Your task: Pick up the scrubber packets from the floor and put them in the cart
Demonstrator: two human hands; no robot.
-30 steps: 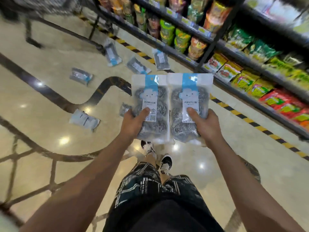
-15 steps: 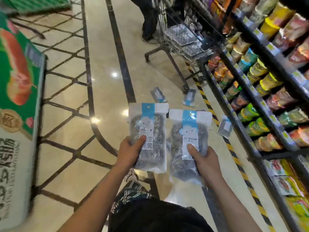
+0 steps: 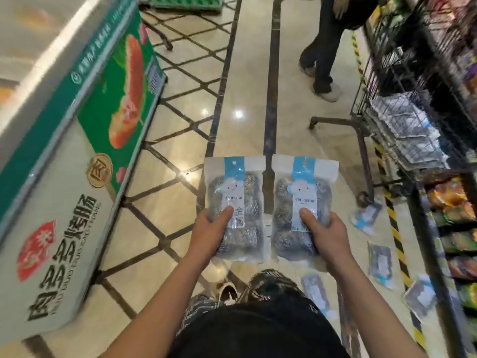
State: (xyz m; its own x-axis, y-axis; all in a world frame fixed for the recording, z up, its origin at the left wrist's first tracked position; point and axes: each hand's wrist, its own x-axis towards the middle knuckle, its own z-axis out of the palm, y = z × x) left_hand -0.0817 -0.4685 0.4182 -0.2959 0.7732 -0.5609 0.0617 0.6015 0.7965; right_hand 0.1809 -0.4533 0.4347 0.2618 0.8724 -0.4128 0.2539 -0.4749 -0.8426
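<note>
Both hands are raised in front of the person, each gripping one scrubber packet by its lower half. The left hand has its thumb pressed across the front of the left packet, with the fingers curled out of sight behind it. The right hand pinches the right packet the same way, thumb on the white label and fingers wrapped round the side. The two packets stand upright, side by side, their inner edges nearly touching, blue header strips at the top and grey steel-wool balls showing through the clear plastic.

Ahead and to the right of the right hand stands the wire cart, with several more packets already stacked in its basket. More loose packets lie on the glossy floor to the right of and below the right hand: one near the cart's wheel, another beside the yellow-and-black floor stripe, one close to the person's legs, and one against the base of the shelves of snack bags.

Left of the left hand sits a large chest freezer with green and white printed sides. Farther ahead, beyond the cart, another person's legs are visible standing in the aisle.
</note>
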